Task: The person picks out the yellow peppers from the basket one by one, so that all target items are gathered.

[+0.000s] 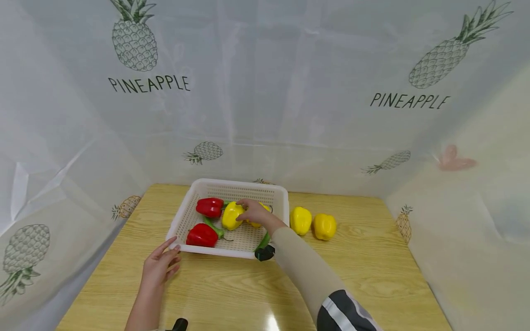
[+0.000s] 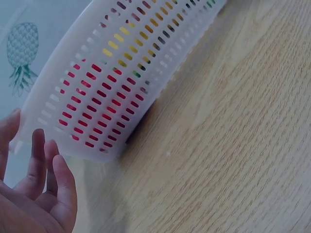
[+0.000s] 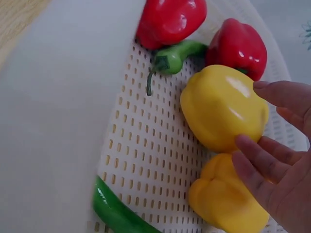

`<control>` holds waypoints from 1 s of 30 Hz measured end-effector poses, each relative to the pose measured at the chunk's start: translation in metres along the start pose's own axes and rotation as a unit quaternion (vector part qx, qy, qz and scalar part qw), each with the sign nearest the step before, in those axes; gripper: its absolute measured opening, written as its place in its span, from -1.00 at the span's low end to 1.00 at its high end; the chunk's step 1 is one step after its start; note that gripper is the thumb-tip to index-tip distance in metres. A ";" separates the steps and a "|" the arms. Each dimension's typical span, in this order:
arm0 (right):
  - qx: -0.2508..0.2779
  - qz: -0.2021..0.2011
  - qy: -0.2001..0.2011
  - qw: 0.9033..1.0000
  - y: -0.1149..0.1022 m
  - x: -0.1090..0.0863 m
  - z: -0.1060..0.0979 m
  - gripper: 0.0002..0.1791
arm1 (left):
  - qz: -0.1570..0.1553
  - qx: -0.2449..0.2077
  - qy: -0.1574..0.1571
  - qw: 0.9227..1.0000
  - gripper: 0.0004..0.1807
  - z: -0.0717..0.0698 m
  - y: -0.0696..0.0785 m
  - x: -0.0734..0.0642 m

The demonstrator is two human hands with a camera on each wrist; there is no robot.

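Note:
A white perforated basket (image 1: 232,253) holds red and yellow bell peppers and green vegetables. My left hand (image 1: 159,264) pinches its near left corner, thumb on the rim and index finger against the outer wall (image 2: 104,92). Inside the basket my right hand (image 1: 256,213) reaches over a yellow bell pepper (image 3: 218,107). The fingers are spread and fairly straight, with fingertips right at the pepper's side. Another yellow bell pepper (image 3: 226,194) lies beside it, partly beneath the hand. Two red bell peppers (image 1: 202,235) sit at the basket's left side.
Two more yellow bell peppers (image 1: 325,226) stand on the wooden table (image 1: 372,266) right of the basket. A green vegetable with a thin stem (image 3: 170,59) lies near the red peppers; a long green pepper (image 3: 119,208) lies near the front right. A pineapple-print sheet (image 1: 269,92) hangs behind.

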State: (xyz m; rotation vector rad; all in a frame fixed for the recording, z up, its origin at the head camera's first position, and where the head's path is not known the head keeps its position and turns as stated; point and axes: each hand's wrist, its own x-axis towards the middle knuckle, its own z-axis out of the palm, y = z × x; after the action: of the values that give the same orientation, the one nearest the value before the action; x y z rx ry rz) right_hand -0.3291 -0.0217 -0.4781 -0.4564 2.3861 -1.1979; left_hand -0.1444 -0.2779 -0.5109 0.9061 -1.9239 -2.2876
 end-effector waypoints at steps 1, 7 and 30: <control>-0.011 0.000 0.002 1.000 -0.001 0.001 0.000 -0.39 | 0.000 0.001 0.000 1.000 -0.74 0.000 0.000 0.000; -0.054 0.001 0.000 0.999 -0.002 0.009 0.003 -0.33 | -0.002 0.005 0.002 1.000 -0.76 0.001 0.000 0.000; -0.168 -0.017 -0.048 0.985 -0.008 0.019 0.014 -0.11 | 0.010 0.010 0.010 1.000 -0.79 0.002 -0.001 -0.001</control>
State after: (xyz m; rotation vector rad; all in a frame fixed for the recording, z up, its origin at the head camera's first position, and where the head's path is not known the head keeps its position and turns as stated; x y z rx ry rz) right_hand -0.3373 -0.0441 -0.4832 -0.6452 2.5104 -0.7665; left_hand -0.1442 -0.2754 -0.5116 0.9052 -1.9431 -2.2430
